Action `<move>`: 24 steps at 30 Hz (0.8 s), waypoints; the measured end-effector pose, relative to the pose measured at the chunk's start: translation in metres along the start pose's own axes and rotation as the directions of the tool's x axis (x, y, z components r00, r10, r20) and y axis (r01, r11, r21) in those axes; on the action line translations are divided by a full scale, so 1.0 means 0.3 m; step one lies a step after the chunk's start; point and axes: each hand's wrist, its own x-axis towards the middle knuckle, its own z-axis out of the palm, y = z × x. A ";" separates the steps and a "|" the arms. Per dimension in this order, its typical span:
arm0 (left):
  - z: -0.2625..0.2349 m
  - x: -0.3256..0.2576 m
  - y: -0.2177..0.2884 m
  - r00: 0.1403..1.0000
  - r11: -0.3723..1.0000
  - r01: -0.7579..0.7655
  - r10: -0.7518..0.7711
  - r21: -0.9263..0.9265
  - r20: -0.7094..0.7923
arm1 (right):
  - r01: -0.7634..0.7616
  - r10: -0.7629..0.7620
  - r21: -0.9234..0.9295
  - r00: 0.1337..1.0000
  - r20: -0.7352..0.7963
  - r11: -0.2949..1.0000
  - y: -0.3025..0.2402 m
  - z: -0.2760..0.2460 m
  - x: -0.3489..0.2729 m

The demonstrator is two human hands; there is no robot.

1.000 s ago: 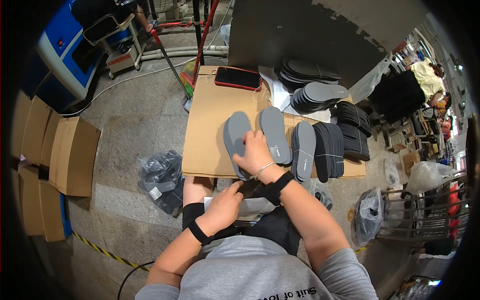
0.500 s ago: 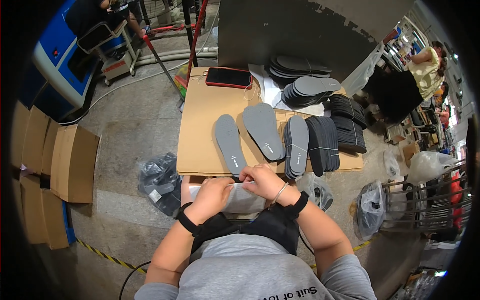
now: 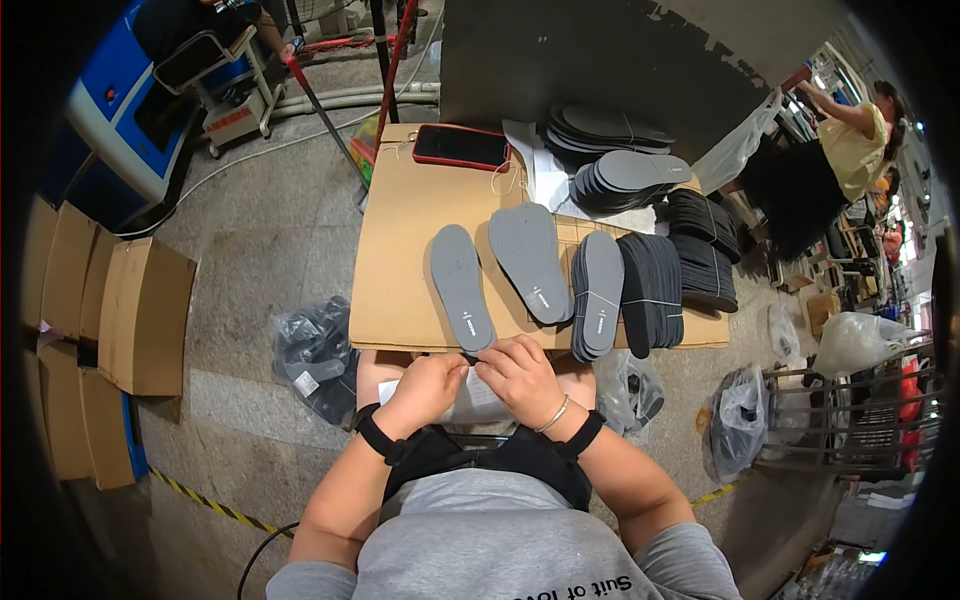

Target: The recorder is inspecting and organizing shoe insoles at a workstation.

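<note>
I see my left hand (image 3: 425, 385) and right hand (image 3: 520, 375) curled together, pinching a thin clear bag (image 3: 470, 398) at the desk (image 3: 400, 290) edge, in my lap. It looks light, limp, slippery; I'd grip its mouth.

A clear plastic packet (image 3: 470, 400) with a white label is sitting right under both hands (image 3: 480, 380). Beyond them a red-edged phone (image 3: 462, 147) is lying dark-screened. Brown cartons (image 3: 110, 320) are leaning far left; black bagged bundles (image 3: 315, 350) nearer left.
</note>
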 end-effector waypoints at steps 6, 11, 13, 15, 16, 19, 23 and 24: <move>0.002 0.005 -0.014 0.999 0.999 0.034 -0.034 -0.013 0.001 | 0.014 -0.015 0.029 0.999 0.033 0.999 0.007 0.009 0.010; -0.005 0.009 -0.013 0.999 0.999 0.043 -0.044 -0.031 -0.014 | -0.085 0.078 0.092 0.994 0.083 0.992 -0.002 0.015 0.015; -0.004 0.006 -0.020 0.999 0.999 0.037 -0.037 -0.026 -0.015 | -0.140 0.133 0.103 0.988 0.076 0.985 -0.016 -0.003 0.033; 0.000 0.006 -0.025 0.999 0.997 0.022 -0.024 -0.067 -0.034 | -0.195 0.188 0.114 0.980 0.069 0.974 -0.021 -0.012 0.046; -0.002 0.006 -0.023 0.999 0.997 0.022 -0.024 -0.068 -0.037 | -0.192 0.185 0.105 0.980 0.072 0.976 -0.021 -0.013 0.048; -0.005 0.008 -0.018 0.999 0.997 0.023 -0.025 -0.079 -0.022 | -0.177 0.171 0.087 0.983 0.074 0.980 -0.014 -0.006 0.038; -0.009 0.008 -0.011 0.999 0.997 0.039 -0.040 -0.061 -0.006 | -0.087 0.083 0.057 0.993 0.079 0.995 -0.005 -0.006 0.016; -0.010 0.009 -0.009 0.998 0.997 0.058 -0.057 -0.052 0.015 | -0.087 0.083 0.055 0.993 0.079 0.995 -0.006 -0.006 0.015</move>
